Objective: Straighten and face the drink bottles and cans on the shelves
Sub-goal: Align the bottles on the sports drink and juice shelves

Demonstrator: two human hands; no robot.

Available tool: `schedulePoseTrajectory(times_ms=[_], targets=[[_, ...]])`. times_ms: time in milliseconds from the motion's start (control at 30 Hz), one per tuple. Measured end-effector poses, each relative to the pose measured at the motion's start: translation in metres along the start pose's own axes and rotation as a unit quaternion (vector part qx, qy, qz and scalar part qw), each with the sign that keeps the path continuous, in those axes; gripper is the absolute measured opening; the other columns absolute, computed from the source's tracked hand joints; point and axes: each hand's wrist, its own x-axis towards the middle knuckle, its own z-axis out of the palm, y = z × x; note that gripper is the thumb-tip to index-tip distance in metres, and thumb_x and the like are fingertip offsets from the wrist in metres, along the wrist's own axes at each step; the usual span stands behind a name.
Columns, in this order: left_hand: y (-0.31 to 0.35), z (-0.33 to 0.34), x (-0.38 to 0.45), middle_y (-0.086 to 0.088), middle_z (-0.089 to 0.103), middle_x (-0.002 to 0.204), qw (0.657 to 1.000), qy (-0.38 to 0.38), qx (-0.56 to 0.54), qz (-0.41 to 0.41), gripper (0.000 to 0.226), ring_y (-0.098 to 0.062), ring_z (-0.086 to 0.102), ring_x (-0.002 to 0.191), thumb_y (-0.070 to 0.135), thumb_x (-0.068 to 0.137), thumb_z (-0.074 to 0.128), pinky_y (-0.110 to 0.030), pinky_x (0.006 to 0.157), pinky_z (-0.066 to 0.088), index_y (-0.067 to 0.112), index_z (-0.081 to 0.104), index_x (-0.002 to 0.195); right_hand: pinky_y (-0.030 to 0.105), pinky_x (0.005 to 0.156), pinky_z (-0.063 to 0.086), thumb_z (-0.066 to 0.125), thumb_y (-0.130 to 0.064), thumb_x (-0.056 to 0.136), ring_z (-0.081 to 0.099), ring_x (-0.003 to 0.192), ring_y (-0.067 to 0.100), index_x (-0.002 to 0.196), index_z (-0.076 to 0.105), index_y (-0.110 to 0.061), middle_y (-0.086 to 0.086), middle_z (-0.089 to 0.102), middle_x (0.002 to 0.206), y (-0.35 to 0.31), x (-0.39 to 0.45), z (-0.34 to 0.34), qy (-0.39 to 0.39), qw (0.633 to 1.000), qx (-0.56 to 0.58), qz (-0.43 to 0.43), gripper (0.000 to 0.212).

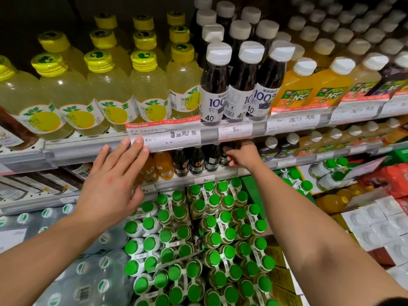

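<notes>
Shelves of drinks fill the frame, and we judge the facing job partly done. Across the upper left, the yellow-capped juice bottles [145, 93] stand in tidy files with labels mostly forward. In the upper centre, the dark white-capped bottles [242, 85] look less settled: one shows its barcode side rather than its front, so it likely wants a turn. The orange NFC bottles [309, 89] at upper right read square to the aisle.

Our right hand [242, 154] reaches under the shelf edge at centre frame into the row of small dark bottles [196, 160]. Its fingers [229, 161] curl toward one at the right end of that row, but we cannot tell whether they actually grip it, as the shelf lip hides the contact. Our left hand [112, 180] hovers at centre left with fingers [138, 143] spread wide and holding nothing, its tips overlapping the sale price tag [163, 134] on the rail; whether they touch it is unclear.

The small orange bottles [163, 165] beside the dark ones sit close together, too shadowed to judge. We take this middle shelf as the one in hand. The green-capped multipacks [198, 239] at the bottom look jumbled, some tilted, so they probably remain.
</notes>
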Motion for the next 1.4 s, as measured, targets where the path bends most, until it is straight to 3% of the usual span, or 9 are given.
schedulePoseTrajectory(times_ms=[133, 267, 467, 667, 933, 1033, 1200, 1300, 1400], targets=[[0.001, 0.001, 0.000, -0.003, 0.017, 0.169, 1.000, 0.004, -0.003, 0.000, 0.083, -0.028, 0.016, 0.155, 0.037, 0.081, 0.042, -0.057, 0.123, 0.016, 0.014, 0.027, 0.159, 0.034, 0.068, 0.060, 0.072, -0.040, 0.091, 0.063, 0.051, 0.015, 0.061, 0.065, -0.012, 0.006, 0.070, 0.061, -0.007, 0.000, -0.010, -0.005, 0.983, -0.180, -0.037, 0.042], [0.001, 0.001, -0.001, -0.004, 0.016, 0.169, 1.000, 0.001, -0.008, 0.000, 0.083, -0.029, 0.016, 0.155, 0.037, 0.081, 0.041, -0.058, 0.123, 0.016, 0.013, 0.027, 0.159, 0.033, 0.065, 0.049, 0.061, -0.066, 0.090, 0.062, 0.063, 0.024, 0.068, 0.062, -0.011, 0.004, 0.063, 0.063, -0.009, -0.005, -0.021, 0.012, 0.924, -0.371, -0.092, 0.060], [0.003, -0.004, -0.001, -0.002, 0.000, 0.171, 0.998, -0.066, 0.014, -0.009, 0.099, -0.026, 0.001, 0.157, 0.041, 0.078, 0.056, -0.055, 0.125, 0.011, 0.016, 0.010, 0.162, 0.039, 0.078, 0.052, 0.049, -0.057, 0.101, 0.066, 0.087, 0.033, 0.070, 0.051, -0.009, 0.013, 0.064, 0.081, -0.010, -0.021, -0.013, 0.005, 0.898, -0.423, -0.116, 0.056], [0.001, -0.021, -0.003, 0.002, -0.009, 0.170, 0.994, -0.110, 0.001, -0.014, 0.109, -0.021, -0.008, 0.157, 0.049, 0.075, 0.059, -0.050, 0.123, 0.002, 0.022, 0.001, 0.163, 0.038, 0.080, 0.054, 0.060, -0.055, 0.096, 0.070, 0.095, 0.034, 0.105, 0.058, -0.005, 0.016, 0.073, 0.099, -0.012, -0.041, -0.014, -0.009, 0.936, -0.344, -0.070, 0.052], [0.006, -0.046, 0.002, 0.013, -0.038, 0.159, 0.980, -0.182, -0.067, -0.042, 0.098, -0.013, -0.033, 0.148, 0.051, 0.084, 0.046, -0.050, 0.123, -0.011, 0.033, -0.013, 0.160, 0.038, 0.080, 0.057, 0.056, -0.041, 0.096, 0.069, 0.097, 0.027, 0.119, 0.064, -0.024, 0.004, 0.075, 0.103, -0.065, -0.138, -0.016, 0.001, 0.869, -0.448, -0.209, 0.030], [0.005, -0.069, 0.008, 0.007, -0.023, 0.167, 0.972, -0.224, -0.069, -0.030, 0.082, -0.018, -0.018, 0.154, 0.046, 0.089, 0.047, -0.051, 0.126, 0.001, 0.028, 0.013, 0.162, 0.037, 0.071, 0.056, 0.046, -0.038, 0.096, 0.069, 0.086, 0.021, 0.109, 0.067, -0.029, -0.005, 0.074, 0.095, -0.093, -0.188, -0.026, 0.050, 0.842, -0.428, -0.323, 0.026], [0.013, -0.120, 0.006, 0.004, 0.041, 0.155, 0.971, -0.221, -0.092, -0.002, 0.053, -0.021, 0.042, 0.138, 0.037, 0.090, 0.046, -0.039, 0.111, 0.041, 0.028, 0.054, 0.142, 0.035, 0.051, 0.051, 0.057, -0.030, 0.097, 0.065, 0.068, 0.017, 0.110, 0.064, -0.023, -0.005, 0.064, 0.103, -0.153, -0.216, -0.073, 0.239, 0.802, -0.353, -0.419, 0.016], [0.014, -0.152, 0.008, 0.008, 0.060, 0.130, 0.973, -0.199, -0.114, 0.006, 0.043, -0.019, 0.057, 0.118, 0.038, 0.086, 0.045, -0.036, 0.091, 0.053, 0.028, 0.064, 0.123, 0.029, 0.045, 0.042, 0.062, -0.030, 0.097, 0.063, 0.072, 0.022, 0.127, 0.053, -0.018, 0.002, 0.049, 0.123, -0.205, -0.217, -0.096, 0.308, 0.808, -0.348, -0.363, 0.034], [0.010, -0.183, 0.014, 0.008, 0.064, 0.122, 0.980, -0.162, -0.117, 0.015, 0.044, -0.020, 0.059, 0.114, 0.042, 0.085, 0.040, -0.040, 0.091, 0.054, 0.030, 0.063, 0.120, 0.037, 0.063, 0.049, 0.059, -0.038, 0.099, 0.066, 0.095, 0.033, 0.136, 0.045, -0.013, 0.010, 0.051, 0.126, -0.244, -0.210, -0.108, 0.256, 0.837, -0.403, -0.269, 0.047]])
